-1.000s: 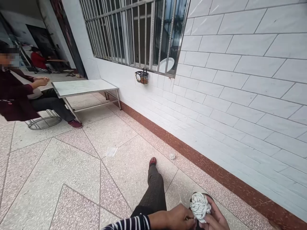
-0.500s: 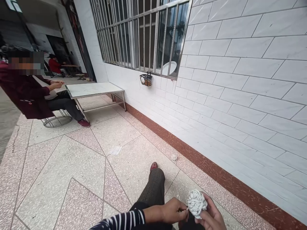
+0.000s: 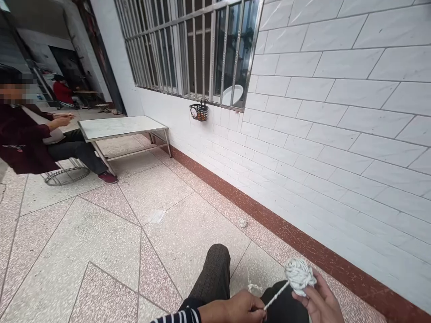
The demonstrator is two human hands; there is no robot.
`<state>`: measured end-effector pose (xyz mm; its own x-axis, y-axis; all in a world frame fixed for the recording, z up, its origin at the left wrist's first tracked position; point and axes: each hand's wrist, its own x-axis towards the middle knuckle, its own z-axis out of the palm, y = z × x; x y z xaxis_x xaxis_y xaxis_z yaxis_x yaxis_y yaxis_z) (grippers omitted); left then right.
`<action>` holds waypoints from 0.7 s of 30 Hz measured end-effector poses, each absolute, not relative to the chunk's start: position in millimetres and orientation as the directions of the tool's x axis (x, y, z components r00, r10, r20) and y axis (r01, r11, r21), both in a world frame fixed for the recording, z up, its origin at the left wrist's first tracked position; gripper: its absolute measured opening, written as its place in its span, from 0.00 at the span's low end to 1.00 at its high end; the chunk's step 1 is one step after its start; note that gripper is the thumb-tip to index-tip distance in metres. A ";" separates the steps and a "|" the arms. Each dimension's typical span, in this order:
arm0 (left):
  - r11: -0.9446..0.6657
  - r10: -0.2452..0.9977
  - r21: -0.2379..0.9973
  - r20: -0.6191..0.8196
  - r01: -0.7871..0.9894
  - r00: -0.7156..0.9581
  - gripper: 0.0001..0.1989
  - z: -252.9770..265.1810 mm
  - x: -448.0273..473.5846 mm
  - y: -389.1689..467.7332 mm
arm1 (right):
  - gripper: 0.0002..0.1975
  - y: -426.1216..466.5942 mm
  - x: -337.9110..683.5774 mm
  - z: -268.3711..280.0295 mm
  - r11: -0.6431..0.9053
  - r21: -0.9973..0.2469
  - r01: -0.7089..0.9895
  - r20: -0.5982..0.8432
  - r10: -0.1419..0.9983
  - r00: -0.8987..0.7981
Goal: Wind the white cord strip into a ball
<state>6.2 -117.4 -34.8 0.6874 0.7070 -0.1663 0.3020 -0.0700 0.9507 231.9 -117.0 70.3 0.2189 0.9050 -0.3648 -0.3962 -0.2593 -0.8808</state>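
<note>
A ball of white cord (image 3: pixel 299 276) sits in my right hand (image 3: pixel 321 299), whose fingers and thumb curl around its right and lower side. A short length of twisted cord (image 3: pixel 276 295) runs taut from the ball down to my left hand (image 3: pixel 243 308). There the fingers are closed in a pinch on the strand. A loose, knotted bit of the cord (image 3: pixel 255 286) shows just above my left hand, over the floor. My left wrist has a striped sleeve (image 3: pixel 180 316). Both hands are above my lap, near my dark trouser legs (image 3: pixel 213 271).
A small pale ball (image 3: pixel 242 222) lies on the tiled floor by the wall's brown skirting. Further off are a scrap of paper (image 3: pixel 156 216), a low table (image 3: pixel 117 127) and a seated person (image 3: pixel 30 134). A basket (image 3: pixel 199 112) hangs from the barred window.
My right hand has moved right with the ball, away from my left hand. A stretch of cord now spans between them. The view has shifted a little to the right.
</note>
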 end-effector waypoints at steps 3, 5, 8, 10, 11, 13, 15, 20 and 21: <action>-0.101 0.704 0.945 -0.153 0.311 0.693 0.10 -26.1 5.6 -115.3 | 0.36 -99.6 231.5 75.9 -0.248 -0.947 -0.205 -0.303 0.901 0.309; -0.069 0.711 0.950 -0.169 0.306 0.683 0.10 -21.5 5.5 -113.5 | 0.34 -91.4 232.0 76.2 -0.262 -0.952 -0.156 -0.301 0.889 0.346; 0.058 0.718 0.964 -0.221 0.260 0.660 0.10 -19.8 3.1 -107.0 | 0.36 -89.1 232.8 79.3 -0.250 -0.914 -0.321 -0.370 0.840 0.398; 0.133 0.730 0.966 -0.248 0.222 0.637 0.10 -20.7 -0.1 -99.0 | 0.37 -93.8 232.0 87.1 -0.208 -0.877 -0.433 -0.391 0.833 0.391; 0.152 0.738 0.966 -0.251 0.208 0.626 0.10 -21.0 -1.8 -94.5 | 0.36 -96.8 231.3 92.7 -0.191 -0.870 -0.455 -0.380 0.847 0.373; 0.170 0.751 0.969 -0.245 0.179 0.614 0.11 -20.3 -4.6 -86.1 | 0.34 -101.3 230.5 105.4 -0.160 -0.887 -0.434 -0.323 0.885 0.334; 0.193 0.744 0.970 -0.244 0.151 0.622 0.12 -16.4 -6.0 -81.7 | 0.31 -99.3 231.8 115.1 -0.137 -0.920 -0.366 -0.261 0.913 0.315; -0.015 0.696 0.958 -0.196 0.287 0.691 0.16 12.6 -6.3 -90.0 | 0.30 -68.7 238.6 93.3 -0.096 -0.990 -0.102 -0.131 0.899 0.417; -0.136 0.686 0.931 -0.159 0.340 0.710 0.16 21.1 -6.6 -91.1 | 0.29 -64.4 236.6 81.1 -0.134 -0.990 -0.046 -0.141 0.898 0.418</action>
<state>-6.6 -91.1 21.1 0.7096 0.6864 -0.1590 0.3400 -0.1360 0.9305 236.6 -64.4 81.1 0.4176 0.8976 -0.1409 -0.0464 -0.1337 -0.9899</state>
